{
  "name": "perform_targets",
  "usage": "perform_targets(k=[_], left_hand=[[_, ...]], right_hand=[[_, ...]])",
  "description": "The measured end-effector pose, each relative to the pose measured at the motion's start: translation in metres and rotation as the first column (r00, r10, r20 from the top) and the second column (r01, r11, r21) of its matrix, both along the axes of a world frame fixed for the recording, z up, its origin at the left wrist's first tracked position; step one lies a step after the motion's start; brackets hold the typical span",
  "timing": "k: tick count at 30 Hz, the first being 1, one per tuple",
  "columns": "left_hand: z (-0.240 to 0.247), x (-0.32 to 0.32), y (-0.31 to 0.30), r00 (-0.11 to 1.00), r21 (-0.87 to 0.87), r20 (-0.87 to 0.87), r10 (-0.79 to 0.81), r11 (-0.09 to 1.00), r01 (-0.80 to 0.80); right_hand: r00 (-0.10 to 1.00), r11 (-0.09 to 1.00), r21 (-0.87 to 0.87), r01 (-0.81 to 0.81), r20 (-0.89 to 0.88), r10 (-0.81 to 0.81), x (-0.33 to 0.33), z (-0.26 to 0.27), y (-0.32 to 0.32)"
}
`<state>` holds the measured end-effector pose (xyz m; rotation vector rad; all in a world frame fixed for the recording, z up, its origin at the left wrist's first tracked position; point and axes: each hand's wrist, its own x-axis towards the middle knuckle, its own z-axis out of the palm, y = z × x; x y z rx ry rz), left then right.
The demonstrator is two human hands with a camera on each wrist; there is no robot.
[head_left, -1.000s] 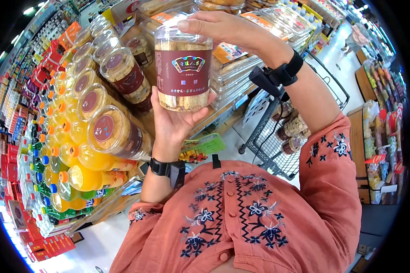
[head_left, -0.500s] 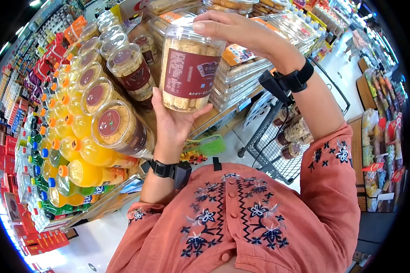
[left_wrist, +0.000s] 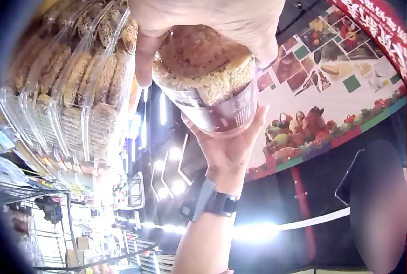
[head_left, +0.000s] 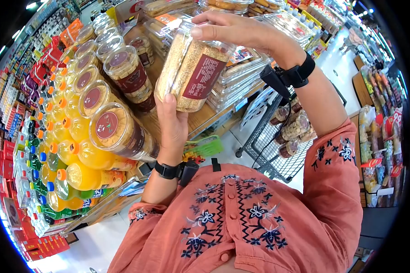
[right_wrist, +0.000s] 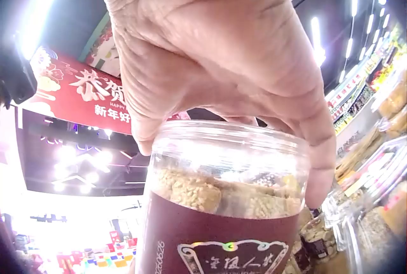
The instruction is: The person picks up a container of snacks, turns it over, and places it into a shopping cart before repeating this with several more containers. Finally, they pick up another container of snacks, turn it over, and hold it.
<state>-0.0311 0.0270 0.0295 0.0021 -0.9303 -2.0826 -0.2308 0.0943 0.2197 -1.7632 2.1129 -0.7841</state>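
A clear plastic jar of sesame-coated biscuits (head_left: 182, 75) with a maroon label is held up, tilted, in front of the chest. My left hand (head_left: 172, 125) grips its lower end, the thumb lying up along its near side. From above, my right hand (head_left: 243, 32) holds the lid end, and in the right wrist view its fingers (right_wrist: 318, 153) reach down around the clear lid (right_wrist: 229, 135). The jar's base (left_wrist: 200, 51) shows in the left wrist view, between the left thumb and fingers. Small print on the label's side faces me.
Similar biscuit jars (head_left: 123, 129) stand in rows at the left, beside orange drink bottles (head_left: 79, 175). Stacked clear biscuit boxes (head_left: 241, 82) lie on the wooden display behind the jar. A shopping cart (head_left: 264, 145) at the right holds several jars (head_left: 289, 148).
The jar has turned between my hands, its front emblem moving right and out of sight in the head view. It leans more now, and my left thumb has shifted across its near side.
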Motion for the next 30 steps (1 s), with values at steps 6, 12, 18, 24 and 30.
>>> perform_targets(k=[6,12,18,24,30], left_hand=[[-0.001,-0.002,0.007,0.965,-0.105,0.085,0.248,0.965,-0.239],[-0.009,-0.002,0.001,0.907,-0.304,0.053,0.418,0.872,-0.384],[-0.006,0.002,-0.011,0.993,-0.007,0.093,0.067,0.998,-0.067],[0.008,0.002,-0.025,0.885,0.245,-0.041,-0.464,0.854,0.459],[0.001,-0.007,-0.033,0.655,0.331,-0.219,-0.723,0.576,0.747]], right_hand=[[0.996,0.998,0.023,-0.066,0.055,0.065,-0.002,-0.001,0.002],[0.975,0.979,-0.089,-0.186,0.106,0.195,-0.009,-0.01,0.002],[0.983,0.985,-0.027,-0.172,0.055,0.173,-0.008,-0.001,-0.001],[0.979,0.978,-0.053,-0.203,-0.007,0.203,0.006,0.003,-0.009],[0.958,0.958,-0.009,-0.286,-0.017,0.286,0.01,0.01,-0.021]])
